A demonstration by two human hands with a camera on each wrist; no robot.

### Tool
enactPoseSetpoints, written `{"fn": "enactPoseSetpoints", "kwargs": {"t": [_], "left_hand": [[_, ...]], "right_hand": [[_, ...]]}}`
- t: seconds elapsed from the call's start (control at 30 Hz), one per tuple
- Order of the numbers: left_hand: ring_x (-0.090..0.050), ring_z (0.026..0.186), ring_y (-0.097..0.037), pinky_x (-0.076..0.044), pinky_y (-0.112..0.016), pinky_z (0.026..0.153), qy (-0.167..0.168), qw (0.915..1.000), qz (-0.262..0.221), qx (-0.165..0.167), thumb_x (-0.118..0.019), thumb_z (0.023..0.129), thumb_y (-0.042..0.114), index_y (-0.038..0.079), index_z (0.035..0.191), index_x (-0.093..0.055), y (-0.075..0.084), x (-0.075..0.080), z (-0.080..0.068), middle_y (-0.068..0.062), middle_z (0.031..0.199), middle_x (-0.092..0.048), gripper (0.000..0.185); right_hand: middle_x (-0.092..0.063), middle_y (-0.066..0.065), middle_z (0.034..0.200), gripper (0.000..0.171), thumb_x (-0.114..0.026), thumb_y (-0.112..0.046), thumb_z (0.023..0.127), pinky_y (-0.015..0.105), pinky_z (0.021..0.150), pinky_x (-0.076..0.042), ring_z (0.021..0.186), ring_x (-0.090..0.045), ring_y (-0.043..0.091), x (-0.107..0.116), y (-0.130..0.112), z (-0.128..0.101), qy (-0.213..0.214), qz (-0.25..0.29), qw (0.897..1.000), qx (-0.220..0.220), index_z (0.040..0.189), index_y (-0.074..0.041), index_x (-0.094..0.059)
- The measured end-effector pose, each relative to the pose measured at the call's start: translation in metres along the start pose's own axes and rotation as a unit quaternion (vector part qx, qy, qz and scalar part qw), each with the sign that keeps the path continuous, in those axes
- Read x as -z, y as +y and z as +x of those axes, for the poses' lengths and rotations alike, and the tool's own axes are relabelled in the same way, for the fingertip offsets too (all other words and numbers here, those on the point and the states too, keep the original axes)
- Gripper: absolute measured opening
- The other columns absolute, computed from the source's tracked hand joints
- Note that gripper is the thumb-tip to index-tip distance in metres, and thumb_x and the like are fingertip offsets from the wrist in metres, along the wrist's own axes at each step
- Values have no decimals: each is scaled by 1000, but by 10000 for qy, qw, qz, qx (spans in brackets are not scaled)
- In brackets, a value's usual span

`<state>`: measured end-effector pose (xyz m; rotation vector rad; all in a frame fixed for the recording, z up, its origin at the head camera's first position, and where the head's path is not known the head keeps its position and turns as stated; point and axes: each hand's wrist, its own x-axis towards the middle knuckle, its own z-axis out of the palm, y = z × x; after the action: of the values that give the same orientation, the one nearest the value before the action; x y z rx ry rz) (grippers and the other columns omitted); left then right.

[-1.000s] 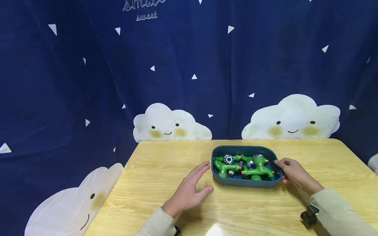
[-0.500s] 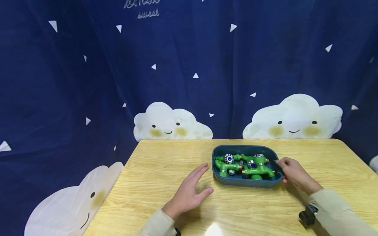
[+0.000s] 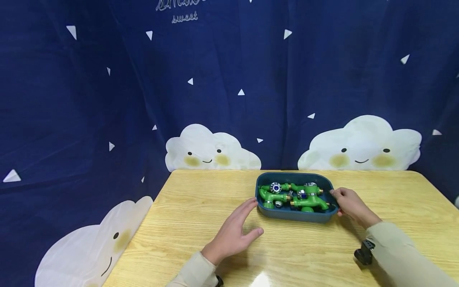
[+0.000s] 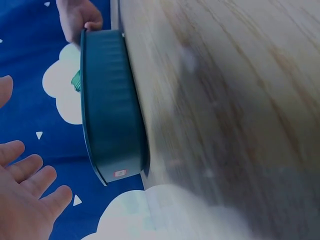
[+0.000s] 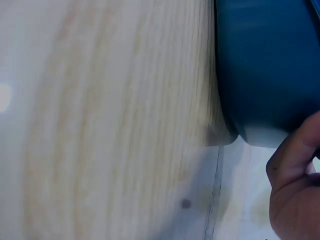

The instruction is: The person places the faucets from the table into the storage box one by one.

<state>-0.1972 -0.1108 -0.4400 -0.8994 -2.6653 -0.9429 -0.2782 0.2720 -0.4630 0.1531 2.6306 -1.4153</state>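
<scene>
A dark blue-green oblong basin (image 3: 294, 215) stands on the table with several green taps (image 3: 312, 202) lying in it. The taps have brass-coloured threaded ends, and some carry chrome knobs with blue centres. My right hand (image 3: 353, 206) pinches the basin's right end at the rim, thumb over the edge; the right wrist view shows that hand (image 5: 297, 187) at the corner. My left hand (image 3: 231, 234) is spread, fingertips right at the basin's left rim and thumb held apart. In the left wrist view, a small label shows on the basin's outer wall (image 4: 110, 105).
The light wood-grain table (image 3: 201, 191) reaches back to a dark blue curtain (image 3: 215, 59) printed with smiling clouds and white triangles. Dark camera mounts, such as the right wrist camera (image 3: 364, 253), sit at both sleeves.
The basin has shifted a little left and towards the back of the table, the right hand moving along with it. The left hand's fingertips now meet its left rim in the head view.
</scene>
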Motion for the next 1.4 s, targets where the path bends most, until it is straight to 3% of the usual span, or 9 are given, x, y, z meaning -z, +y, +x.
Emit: {"fn": "enactPoseSetpoints", "kwargs": {"t": [0.57, 0.8, 1.23, 1.4], "left_hand": [[-38, 147, -21, -37, -47, 117, 39, 9998, 194, -8, -62, 94, 44, 19, 153, -37, -3, -1, 1, -1, 160, -37, 69], [-41, 145, -23, -37, -46, 117, 89, 9998, 201, 20, -66, 91, 43, 14, 151, -41, -5, -2, 1, -5, 156, -42, 71], [-39, 146, -22, -35, -46, 118, -54, 9996, 67, 252, -65, 92, 44, 16, 152, -38, -4, 2, 2, -5, 157, -41, 72], [-38, 147, -24, -34, -47, 119, -31, 9987, -84, 507, -63, 93, 42, 13, 152, -38, -3, 6, 3, -6, 158, -40, 70]], "right_hand": [[-48, 11, 88, 47, -26, -30, 108, 28, 56, -54, 56, -53, 9, -3, -18, 23, -171, -18, 9998, -89, 120, 11, -46], [-47, 9, 83, 46, -26, -30, 108, 26, 56, -55, 55, -53, 7, -7, -26, 35, -148, 229, 9993, -257, 117, 11, -45], [-46, 4, 76, 57, -25, -37, 108, 23, 55, -54, 52, -53, 4, -3, -25, 40, -110, 642, 9958, -649, 132, 13, -38], [-43, -3, 62, 69, -16, -56, 104, 28, 53, -51, 51, -47, 10, 7, -13, 31, -552, 425, 9963, -512, 108, 6, -44]]}}
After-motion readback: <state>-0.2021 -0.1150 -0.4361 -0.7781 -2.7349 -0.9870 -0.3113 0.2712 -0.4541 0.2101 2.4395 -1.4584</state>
